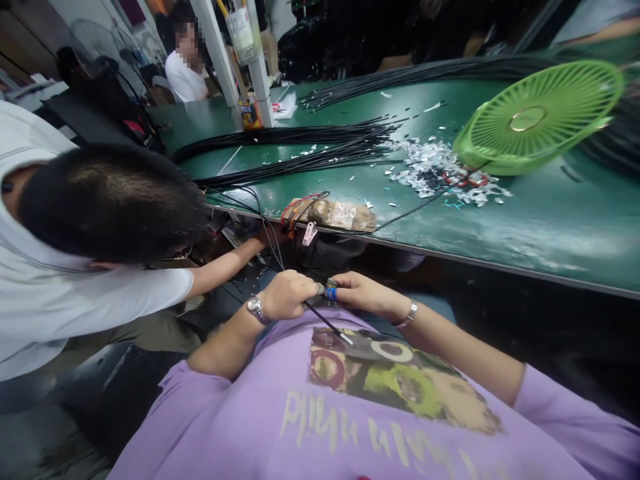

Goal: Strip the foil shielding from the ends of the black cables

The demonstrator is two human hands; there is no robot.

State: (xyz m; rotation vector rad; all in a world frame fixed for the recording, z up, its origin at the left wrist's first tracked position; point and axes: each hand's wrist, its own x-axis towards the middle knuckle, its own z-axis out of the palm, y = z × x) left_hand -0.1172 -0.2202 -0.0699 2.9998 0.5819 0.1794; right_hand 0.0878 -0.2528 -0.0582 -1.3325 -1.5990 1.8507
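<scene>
Just off the desk's [550, 220] near edge, your left hand [290, 295] is gripping a white-tipped black cable [325, 320]; what your right hand [367, 293] is holding, you can't tell. Scraps [430, 167] are suggesting some progress; bundled cables [280, 137] are apparently awaiting handling.

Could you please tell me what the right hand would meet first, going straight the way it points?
Probably the left hand, facing the right hand; whether they touch is hard to tell.

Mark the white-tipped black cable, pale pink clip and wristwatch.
White-tipped black cable [324, 319]: head view, length behind its tip.
Pale pink clip [310, 233]: head view, body.
Wristwatch [255, 305]: head view, dial.
</scene>
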